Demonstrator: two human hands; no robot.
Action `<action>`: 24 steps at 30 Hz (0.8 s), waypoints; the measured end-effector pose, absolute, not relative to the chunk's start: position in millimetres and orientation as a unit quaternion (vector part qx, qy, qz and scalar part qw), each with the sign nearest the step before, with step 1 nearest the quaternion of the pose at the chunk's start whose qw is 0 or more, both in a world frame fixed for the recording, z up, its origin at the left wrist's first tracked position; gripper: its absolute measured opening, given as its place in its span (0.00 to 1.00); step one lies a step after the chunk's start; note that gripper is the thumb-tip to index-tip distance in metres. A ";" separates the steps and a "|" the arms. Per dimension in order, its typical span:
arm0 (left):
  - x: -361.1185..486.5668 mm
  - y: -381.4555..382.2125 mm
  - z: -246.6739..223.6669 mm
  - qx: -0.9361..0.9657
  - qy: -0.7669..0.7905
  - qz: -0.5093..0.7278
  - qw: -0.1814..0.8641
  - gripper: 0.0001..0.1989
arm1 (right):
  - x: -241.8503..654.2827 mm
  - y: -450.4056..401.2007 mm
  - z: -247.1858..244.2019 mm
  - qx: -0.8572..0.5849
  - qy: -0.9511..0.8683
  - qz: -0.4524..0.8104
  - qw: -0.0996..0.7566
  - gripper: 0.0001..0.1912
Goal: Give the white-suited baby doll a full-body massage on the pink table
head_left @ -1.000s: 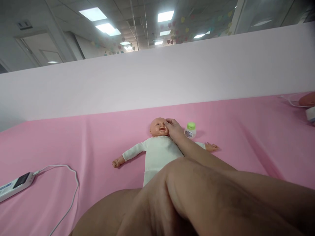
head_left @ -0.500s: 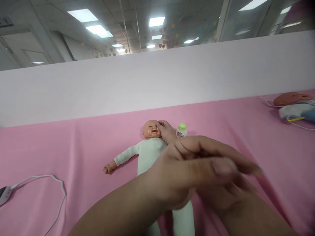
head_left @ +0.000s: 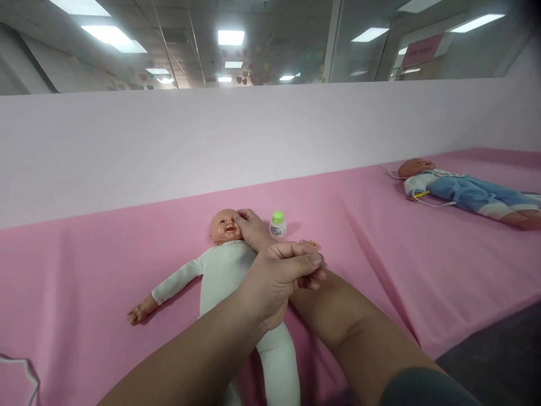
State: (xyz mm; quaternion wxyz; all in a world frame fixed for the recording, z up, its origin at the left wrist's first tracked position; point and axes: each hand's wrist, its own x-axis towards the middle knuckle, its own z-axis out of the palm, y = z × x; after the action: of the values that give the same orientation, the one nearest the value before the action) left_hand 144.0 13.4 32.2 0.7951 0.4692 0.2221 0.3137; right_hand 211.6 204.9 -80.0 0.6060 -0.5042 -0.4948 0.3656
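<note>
A baby doll [head_left: 230,268] in a pale suit lies face up on the pink cloth, one arm stretched out to the left. My right hand [head_left: 253,228] rests at the side of the doll's head [head_left: 222,226], its fingers together against the cheek. In front of the right forearm is my left hand [head_left: 289,270], closed, thumb pressed to the curled fingers; anything between them is too small or hidden to see. A small clear bottle with a green cap [head_left: 278,224] stands just right of my right hand. The doll's other hand [head_left: 310,243] shows beyond my left hand.
A second doll [head_left: 465,192] in blue and white lies at the right, with a white cord and a yellow strip by it. A white cable [head_left: 29,372] lies at the lower left. Behind the pink cloth [head_left: 97,254] rises a white wall [head_left: 253,135] with glass above.
The view has turned right, showing more of the second doll. My left hand has moved away from the camera, and its fingers have curled in. My right hand stays at the doll's head.
</note>
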 end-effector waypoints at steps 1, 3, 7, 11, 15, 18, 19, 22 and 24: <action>144.1 13.2 32.6 0.471 0.223 0.313 0.794 0.13 | 211.3 206.2 -80.8 -0.503 -0.493 0.367 0.608 0.17; 144.0 12.7 33.3 0.478 0.223 0.309 0.791 0.12 | 210.8 208.1 -81.7 -0.501 -0.491 0.368 0.610 0.18; 143.1 12.0 34.1 0.492 0.227 0.302 0.785 0.11 | 210.8 208.0 -80.3 -0.502 -0.488 0.372 0.610 0.19; 143.4 11.7 33.5 0.497 0.232 0.300 0.781 0.10 | 211.1 205.3 -77.2 -0.507 -0.480 0.378 0.608 0.18; 144.0 11.4 31.9 0.505 0.236 0.301 0.774 0.10 | 210.8 205.6 -77.6 -0.502 -0.482 0.375 0.612 0.18; 144.2 11.3 31.3 0.507 0.237 0.299 0.773 0.09 | 210.1 207.5 -79.2 -0.503 -0.480 0.369 0.616 0.17; 144.3 11.4 31.1 0.508 0.237 0.298 0.773 0.09 | 209.9 208.0 -79.5 -0.506 -0.479 0.368 0.616 0.17; 144.6 11.6 30.6 0.511 0.234 0.299 0.771 0.08 | 209.7 208.1 -79.3 -0.510 -0.479 0.365 0.614 0.18; 144.7 11.6 30.3 0.514 0.230 0.301 0.769 0.08 | 209.9 207.4 -78.5 -0.508 -0.482 0.364 0.614 0.18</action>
State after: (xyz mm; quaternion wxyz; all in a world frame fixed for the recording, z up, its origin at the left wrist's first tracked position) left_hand 144.7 11.6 30.3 0.7694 0.5144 0.2301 0.3006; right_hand 209.9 207.4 -78.5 0.6138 -0.5082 -0.4821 0.3640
